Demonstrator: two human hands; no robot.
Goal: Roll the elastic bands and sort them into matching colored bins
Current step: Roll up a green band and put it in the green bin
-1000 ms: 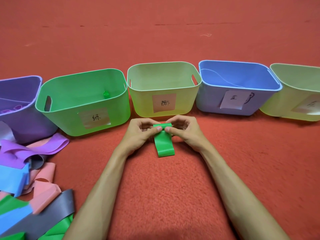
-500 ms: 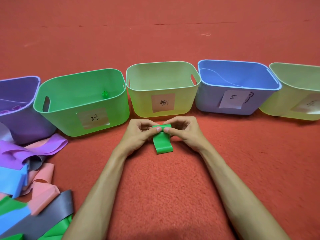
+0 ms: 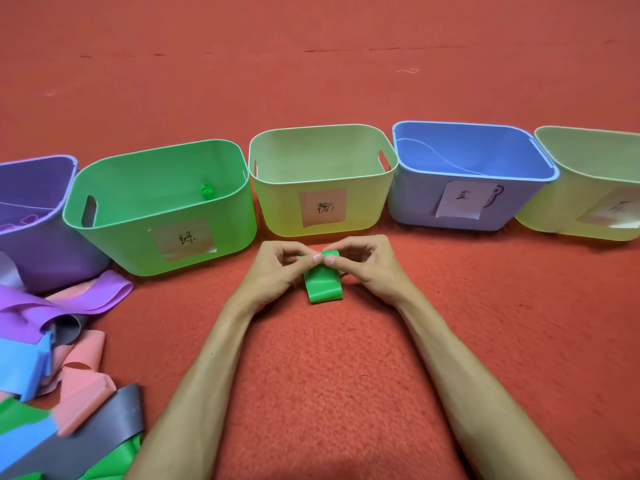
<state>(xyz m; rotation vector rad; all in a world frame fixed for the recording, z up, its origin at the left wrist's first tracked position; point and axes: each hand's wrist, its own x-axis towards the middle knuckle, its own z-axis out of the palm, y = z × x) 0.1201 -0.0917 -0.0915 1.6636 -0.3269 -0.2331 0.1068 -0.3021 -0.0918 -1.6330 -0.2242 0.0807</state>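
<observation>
Red carpet [image 3: 311,393] covers all the floor in view. On it stands a row of five bins. The purple bin [image 3: 41,251] is cut off at the left edge, and what lies in it is too dim to identify. Next come the green bin [image 3: 114,244], the middle pale bin [image 3: 284,213] and the blue bin [image 3: 415,202]. The far pale bin [image 3: 554,216] is cut off at the right edge, and the writing on its paper label [image 3: 613,213] is too faint to read.

A heap of loose bands [image 3: 52,375], purple, blue, pink, grey and green, lies at my lower left and runs out of frame, so I cannot tell how far it reaches.

Both forearms reach forward. My left hand [image 3: 273,268] and right hand [image 3: 367,268] meet just before the middle pale bin, fingers curled. Thumb and forefinger of each pinch the far end of the green band [image 3: 323,285]. That end is largely hidden behind my fingers. Its free tail lies flat on the carpet, pointing toward me.

One rolled green band [image 3: 207,192] sits inside the green bin, near the back wall.
</observation>
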